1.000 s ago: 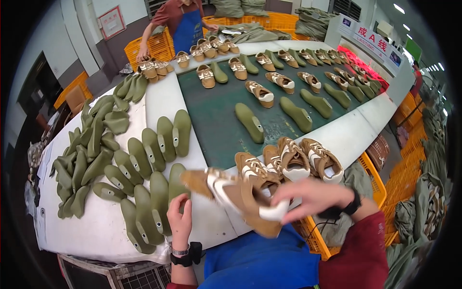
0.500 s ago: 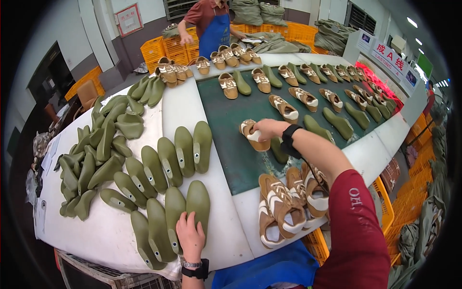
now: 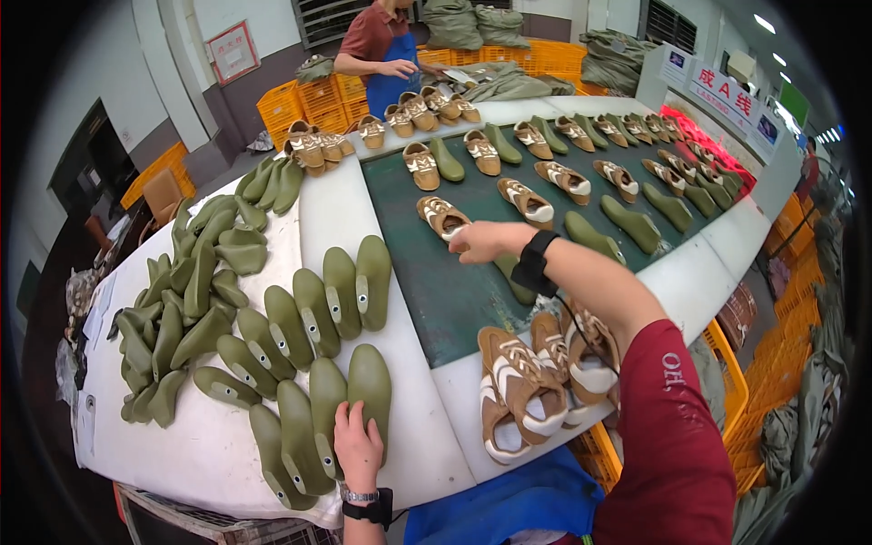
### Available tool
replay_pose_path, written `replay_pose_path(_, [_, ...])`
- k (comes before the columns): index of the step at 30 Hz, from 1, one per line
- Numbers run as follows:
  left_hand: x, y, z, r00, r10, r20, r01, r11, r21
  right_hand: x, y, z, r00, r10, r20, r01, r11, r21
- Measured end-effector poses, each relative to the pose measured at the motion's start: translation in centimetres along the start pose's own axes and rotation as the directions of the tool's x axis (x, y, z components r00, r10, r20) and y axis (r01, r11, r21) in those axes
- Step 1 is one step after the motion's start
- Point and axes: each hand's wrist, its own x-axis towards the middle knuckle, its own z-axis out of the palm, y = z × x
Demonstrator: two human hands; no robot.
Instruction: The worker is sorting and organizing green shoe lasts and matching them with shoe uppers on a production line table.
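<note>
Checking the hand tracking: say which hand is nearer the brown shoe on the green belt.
Right. The right hand touches the brown shoe on the green belt; the left hand rests far back on a green shoe last.

Counts of items on the work table and conveyor.
Two hands of the wearer are in view, the left hand (image 3: 358,445) and the right hand (image 3: 480,242), plus one other person (image 3: 386,41) at the far end. Four green shoe lasts (image 3: 368,400) form the nearest row and five the row behind it (image 3: 327,300); the loose heap (image 3: 186,300) at left is too tangled to count. About five brown-and-white shoes (image 3: 531,386) lie bunched at the near edge. One dark green belt (image 3: 427,272) carries further shoes and lasts.
</note>
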Motion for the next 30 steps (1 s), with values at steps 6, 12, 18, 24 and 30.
replay_pose_path(6, [-0.1, -0.4, 0.9, 0.998, 0.051, 0.020, -0.051, 0.999, 0.001, -13.6, -5.4, -8.4, 0.993, -0.108, -0.040, 0.101, 0.984, -0.147])
replay_pose_path(12, [0.2, -1.6, 1.1, 0.997, 0.077, -0.019, -0.076, 0.996, 0.049, -29.1, -7.8, -13.5, 0.960, 0.039, -0.278, -0.049, 0.998, -0.031])
replay_pose_path(18, [0.5, -1.4, 1.8, 0.997, 0.068, 0.038, -0.070, 0.996, 0.054, -44.5, -5.3, -7.3, 0.876, 0.149, -0.460, -0.084, 0.984, 0.158])
replay_pose_path(24, [0.7, -4.1, 2.4, 0.990, 0.132, 0.059, -0.132, 0.991, 0.000, -47.5, 0.9, 16.0, 0.912, 0.407, 0.058, -0.395, 0.826, 0.401])
replay_pose_path(30, [-0.7, -2.1, 1.4, 0.974, -0.134, 0.181, 0.197, 0.896, -0.399, -43.9, 1.0, 37.9, 0.740, 0.671, -0.041, -0.549, 0.638, 0.540])
